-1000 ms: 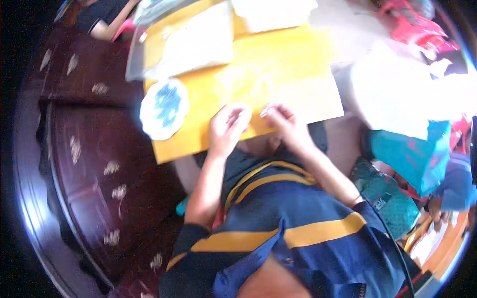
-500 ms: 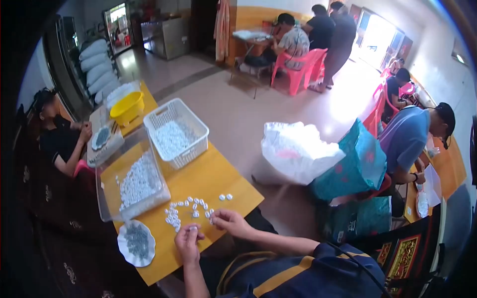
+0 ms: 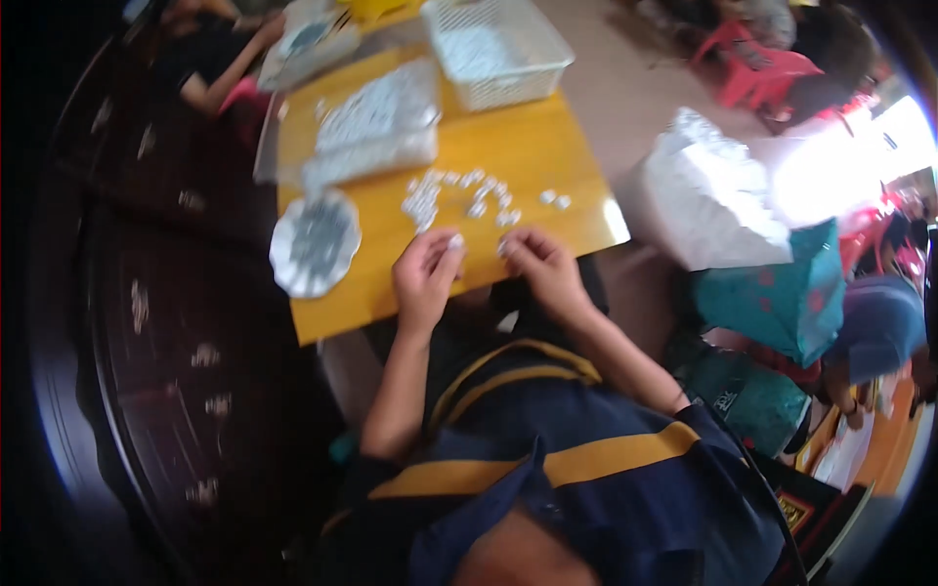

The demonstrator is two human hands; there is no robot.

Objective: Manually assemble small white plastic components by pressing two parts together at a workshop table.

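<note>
Head view: left hand [image 3: 422,278] fingers [image 3: 451,246] pinch a small white piece [image 3: 456,239]; right hand [image 3: 540,269] fingers curled together.

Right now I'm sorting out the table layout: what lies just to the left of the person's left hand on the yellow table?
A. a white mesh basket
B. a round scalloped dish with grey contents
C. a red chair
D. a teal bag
B: the round scalloped dish sits on the yellow table just left of the left hand; the white mesh basket stands at the far end.
</note>
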